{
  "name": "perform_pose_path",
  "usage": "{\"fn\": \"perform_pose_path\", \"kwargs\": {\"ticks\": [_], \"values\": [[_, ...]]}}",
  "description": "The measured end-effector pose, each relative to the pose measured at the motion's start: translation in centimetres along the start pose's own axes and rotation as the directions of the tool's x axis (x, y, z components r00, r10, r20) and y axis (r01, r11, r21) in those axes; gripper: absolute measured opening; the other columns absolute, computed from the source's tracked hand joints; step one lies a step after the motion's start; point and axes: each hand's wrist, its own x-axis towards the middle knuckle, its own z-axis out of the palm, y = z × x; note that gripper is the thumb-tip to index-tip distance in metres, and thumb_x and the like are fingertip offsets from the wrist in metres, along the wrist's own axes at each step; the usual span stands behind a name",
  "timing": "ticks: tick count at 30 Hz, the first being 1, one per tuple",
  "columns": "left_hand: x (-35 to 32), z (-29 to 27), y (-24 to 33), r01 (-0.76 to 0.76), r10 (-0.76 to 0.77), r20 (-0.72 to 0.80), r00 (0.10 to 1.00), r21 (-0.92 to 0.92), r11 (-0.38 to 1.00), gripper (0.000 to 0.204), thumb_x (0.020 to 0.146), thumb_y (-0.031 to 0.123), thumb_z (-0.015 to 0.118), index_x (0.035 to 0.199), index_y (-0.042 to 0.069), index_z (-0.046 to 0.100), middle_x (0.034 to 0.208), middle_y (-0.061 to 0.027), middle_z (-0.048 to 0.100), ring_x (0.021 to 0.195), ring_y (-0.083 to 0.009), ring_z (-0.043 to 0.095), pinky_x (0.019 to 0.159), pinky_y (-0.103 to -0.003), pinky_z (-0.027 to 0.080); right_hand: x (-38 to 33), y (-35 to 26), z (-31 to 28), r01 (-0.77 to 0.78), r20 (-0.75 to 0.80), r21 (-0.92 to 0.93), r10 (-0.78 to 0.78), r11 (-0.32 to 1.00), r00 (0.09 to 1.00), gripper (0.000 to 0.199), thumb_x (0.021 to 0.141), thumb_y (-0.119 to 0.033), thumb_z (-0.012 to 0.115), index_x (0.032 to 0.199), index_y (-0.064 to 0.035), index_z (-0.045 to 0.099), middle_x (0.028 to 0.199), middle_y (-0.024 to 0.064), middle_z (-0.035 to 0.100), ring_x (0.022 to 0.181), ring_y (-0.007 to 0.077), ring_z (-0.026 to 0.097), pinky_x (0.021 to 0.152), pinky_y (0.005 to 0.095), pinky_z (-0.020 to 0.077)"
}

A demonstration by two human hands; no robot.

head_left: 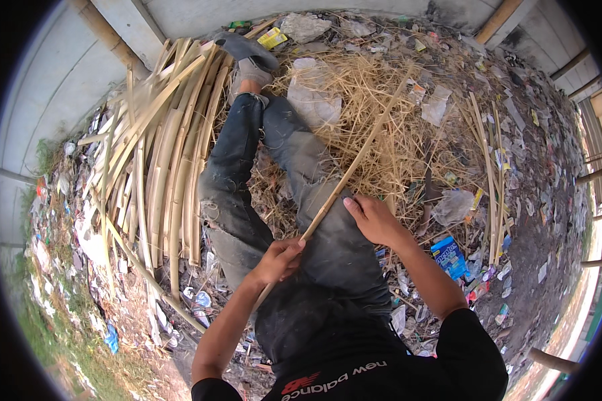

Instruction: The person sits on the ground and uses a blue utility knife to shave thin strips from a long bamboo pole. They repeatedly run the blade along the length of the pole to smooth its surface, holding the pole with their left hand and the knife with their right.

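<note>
A long, narrow bamboo strip (354, 164) runs slantwise from my lap, over my right thigh, to the shavings at the far right. My left hand (279, 260) is closed around it near its lower end. On my right thigh, just right of the strip, lies my right hand (376, 220). Its thumb points toward the strip and its other fingers are curled and mostly hidden, so I cannot make out what they hold. A heap of pale bamboo shavings (374, 127) spreads beyond my outstretched legs (237, 174).
Many split bamboo strips (174, 160) are stacked left of my legs. A few thin strips (486, 174) lie at the right. Litter covers the ground, including a blue packet (450, 258) and a clear plastic bag (453, 207). A concrete wall (201, 17) stands at the back.
</note>
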Motion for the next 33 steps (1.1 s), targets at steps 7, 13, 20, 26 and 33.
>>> {"fn": "perform_pose_path", "kwargs": {"ticks": [7,13,20,26,33], "values": [[0.0,0.3,0.1,-0.026,0.026,-0.016,1.000,0.013,1.000,0.043,0.109,0.041,0.054,0.136,0.008,0.061,0.062,0.0090,0.034,0.048,-0.0037,0.032,0.042,-0.025,0.026,-1.1,-3.2,1.9,0.063,0.135,-0.212,-0.035,0.975,0.990,0.060,0.108,-0.048,0.048,0.087,0.0054,0.066,0.071,0.0291,0.066,0.074,0.0500,0.067,0.067,0.0556,0.0531],[-1.4,0.4,0.3,-0.060,0.062,-0.029,0.998,0.051,0.997,0.050,0.109,0.038,0.056,0.149,0.007,0.054,0.063,0.0097,0.032,0.048,-0.0028,0.030,0.042,-0.024,0.025,3.0,3.2,-1.1,-0.091,-0.229,-0.256,0.031,0.962,0.973,0.058,0.109,-0.048,0.047,0.086,0.0023,0.066,0.072,0.0249,0.067,0.071,0.0459,0.067,0.066,0.0532,0.0520],[0.2,0.7,-1.0,-0.193,0.240,-0.102,0.965,0.337,0.921,0.057,0.106,0.037,0.062,0.144,-0.006,0.056,0.088,-0.0054,0.066,0.080,-0.0116,0.061,0.076,-0.029,0.052,0.6,-0.8,-0.4,0.101,-0.091,0.120,-0.091,0.988,0.992,0.046,0.091,-0.044,0.078,0.094,0.0000,0.065,0.067,0.0133,0.058,0.059,0.0280,0.060,0.059,0.0393,0.0468],[0.0,1.7,-1.5,-0.231,0.341,-0.156,0.927,0.479,0.847,0.047,0.107,0.034,0.060,0.137,-0.003,0.062,0.109,-0.0045,0.067,0.104,-0.0099,0.053,0.096,-0.032,0.047,-0.6,-1.2,3.1,0.175,-0.276,0.121,-0.136,0.977,0.951,0.025,0.087,-0.023,0.082,0.086,-0.0018,0.068,0.055,0.0083,0.049,0.046,0.0200,0.049,0.048,0.0363,0.0389],[0.0,1.7,-1.7,-0.209,0.371,-0.190,0.909,0.562,0.800,0.058,0.105,0.035,0.063,0.142,-0.009,0.056,0.123,-0.0193,0.070,0.116,-0.0170,0.062,0.103,-0.035,0.047,-1.3,-1.7,4.3,0.229,-0.363,0.077,-0.186,0.970,0.913,0.030,0.086,-0.021,0.080,0.075,0.0000,0.061,0.054,0.0134,0.051,0.045,0.0301,0.051,0.047,0.0399,0.0403]]}}
